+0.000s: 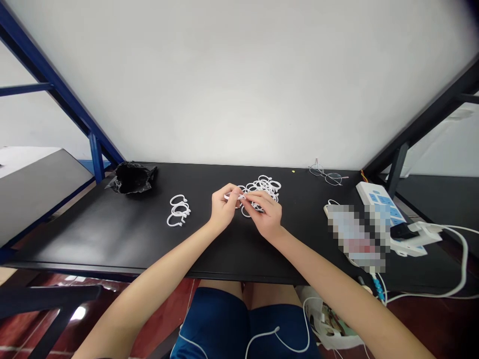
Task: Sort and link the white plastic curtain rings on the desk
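Note:
Between my two hands, over the middle of the black desk (232, 254), is a white plastic curtain ring (241, 197). The fingers of my left hand (223, 208) are closed on its left side. My right hand (268, 215) pinches the right side of the same ring, fingertips close to those of the left. Fingers hide much of the ring, so I cannot tell whether it is fastened. Just behind my right hand lies a loose pile of similar rings (275, 185), partly covered by it. Several more rings (180, 210) lie in a small overlapping group to the left.
A crumpled black plastic bag (132, 178) sits open at the back left. Eyeglasses (333, 178) rest at the back right. A blurred phone (352, 237), a power strip (385, 202) and white cables (464, 259) occupy the right side. Blue metal bars (95, 154) frame the left end.

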